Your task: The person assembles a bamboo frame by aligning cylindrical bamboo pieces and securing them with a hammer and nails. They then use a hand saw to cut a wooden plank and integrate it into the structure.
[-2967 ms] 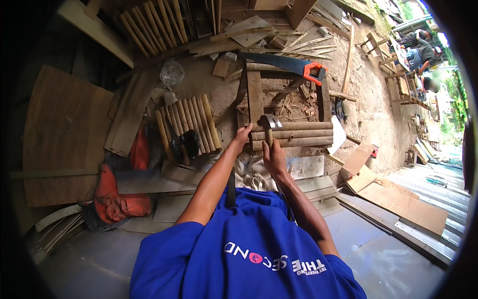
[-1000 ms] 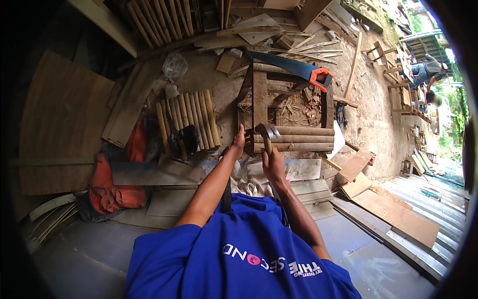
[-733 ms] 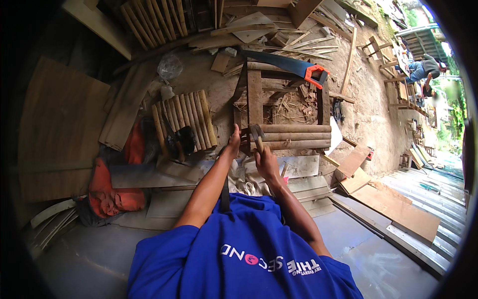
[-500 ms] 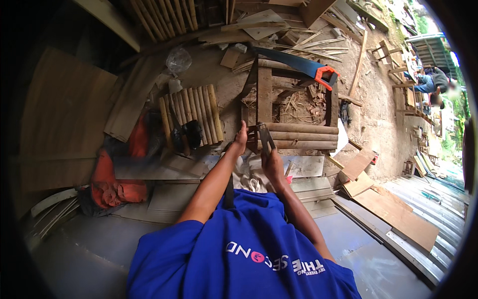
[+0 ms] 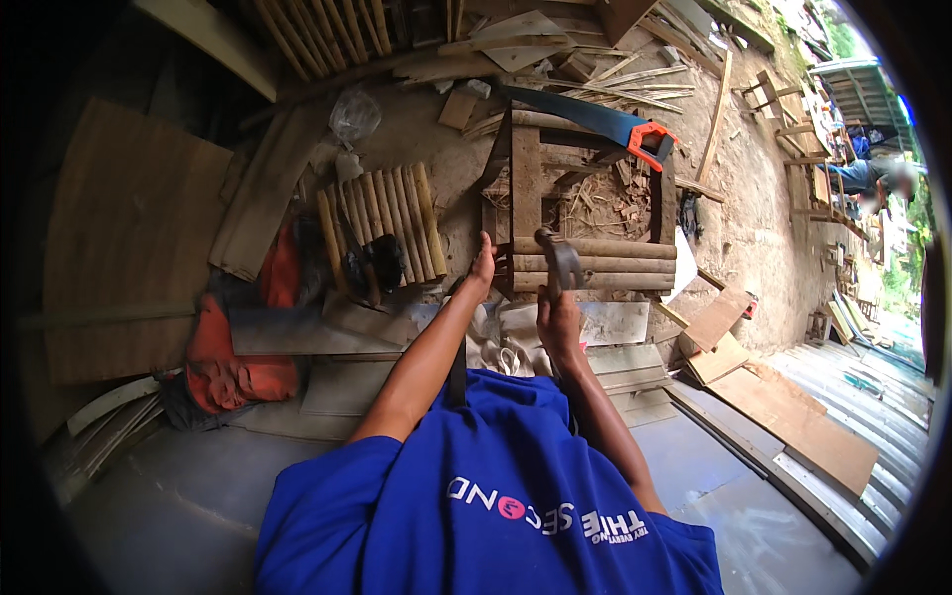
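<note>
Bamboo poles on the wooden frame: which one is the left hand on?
The left hand rests at the left end of the nearest pole, the lowest of the three in the picture; the other two lie beyond it, toward the saw.

Soft daylight enters from the upper right — the left side sinks into deep shadow. Heavy fisheye bending and a black rim at the edges; the centre stays fairly sharp.

Clear plastic bag (image 5: 353,114) beside slats
</note>
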Demonstrator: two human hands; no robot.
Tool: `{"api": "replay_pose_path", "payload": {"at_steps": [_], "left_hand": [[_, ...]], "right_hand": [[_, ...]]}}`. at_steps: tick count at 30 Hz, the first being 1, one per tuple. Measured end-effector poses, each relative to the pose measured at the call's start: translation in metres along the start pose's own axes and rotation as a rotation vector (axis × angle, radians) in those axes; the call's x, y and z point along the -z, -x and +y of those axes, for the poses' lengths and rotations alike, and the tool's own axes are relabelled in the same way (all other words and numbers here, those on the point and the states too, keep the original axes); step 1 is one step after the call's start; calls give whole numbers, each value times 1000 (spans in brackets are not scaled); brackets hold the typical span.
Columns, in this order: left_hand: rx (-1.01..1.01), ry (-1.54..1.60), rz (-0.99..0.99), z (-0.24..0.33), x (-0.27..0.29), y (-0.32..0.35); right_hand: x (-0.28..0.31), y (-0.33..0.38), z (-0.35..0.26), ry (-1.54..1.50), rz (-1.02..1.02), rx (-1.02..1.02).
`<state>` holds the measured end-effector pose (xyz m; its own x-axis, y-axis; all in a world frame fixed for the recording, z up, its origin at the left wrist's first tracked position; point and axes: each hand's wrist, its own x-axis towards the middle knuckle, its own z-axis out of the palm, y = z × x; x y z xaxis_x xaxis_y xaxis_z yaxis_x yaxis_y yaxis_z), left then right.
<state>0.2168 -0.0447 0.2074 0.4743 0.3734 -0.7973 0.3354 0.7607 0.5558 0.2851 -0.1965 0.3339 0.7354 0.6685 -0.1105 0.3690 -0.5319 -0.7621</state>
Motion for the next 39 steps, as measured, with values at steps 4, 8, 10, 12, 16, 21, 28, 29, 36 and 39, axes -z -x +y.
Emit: {"api": "replay_pose_path", "payload": {"at_steps": [4, 8, 10, 12, 16, 21, 28, 29, 36, 39], "left_hand": [[21, 37, -21, 2, 2, -6], [4, 68, -20, -12, 11, -25], [0, 68, 14, -21, 16, -36], [24, 140, -94, -26, 18, -44], [3, 77, -128, -21, 18, -38], [-19, 192, -256, 17, 9, 10], [-95, 403, -487, 59, -6, 97], [-69, 393, -386, 59, -11, 104], [-94, 564, -206, 38, -21, 132], [-117, 596, -46, 32, -18, 130]], "right_hand": [[-9, -13, 12, 92, -105, -54], [-5, -17, 15, 99, -107, -26], [1, -12, 11, 17, -32, 37], [5, -1, 6, -67, -9, 44], [5, 5, 5, 17, -191, -77], [4, -1, 9, 109, -202, -64], [11, 3, -9, 26, -246, -11], [12, 3, -10, 32, -259, -1], [32, -7, 1, -61, -361, 154], [40, -22, 5, -198, -429, 262]]}}
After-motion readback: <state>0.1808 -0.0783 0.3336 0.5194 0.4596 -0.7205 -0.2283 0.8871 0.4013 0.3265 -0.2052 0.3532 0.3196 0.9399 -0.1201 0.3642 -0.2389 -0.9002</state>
